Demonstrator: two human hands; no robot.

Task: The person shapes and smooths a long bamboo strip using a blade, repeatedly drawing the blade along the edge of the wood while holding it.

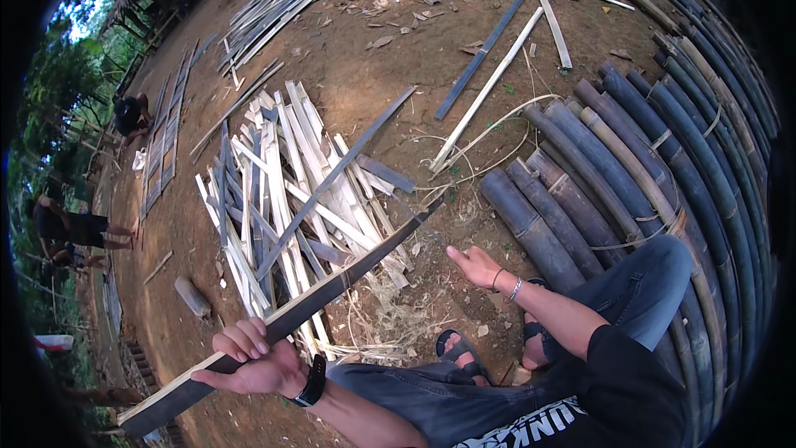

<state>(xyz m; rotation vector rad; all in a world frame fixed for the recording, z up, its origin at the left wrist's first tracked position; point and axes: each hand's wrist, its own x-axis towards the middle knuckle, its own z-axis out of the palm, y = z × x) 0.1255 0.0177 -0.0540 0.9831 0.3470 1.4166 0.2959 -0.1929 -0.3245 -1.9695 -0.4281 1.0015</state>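
Observation:
A long split bamboo strip [336, 286], dark on its outer face and pale along its edge, slants from the lower left up toward the middle. My left hand [259, 365] is closed round its lower part, with a black band on the wrist. Just right of the strip's far end is my right hand [478, 268], apart from it, its fingers curled and thumb forward. Whatever that hand may hold is too faint to make out. Beneath the strip lies a heap of split bamboo pieces [311, 137], with pale shavings [385, 315] near my sandalled feet.
Whole dark bamboo poles [580, 149] are stacked along my right, beside my knee. Loose strips [481, 58] lie ahead on the bare earth, and another strip pile [274, 8] is farther off. A bamboo lattice [170, 124] and other people [79, 224] are at the left.

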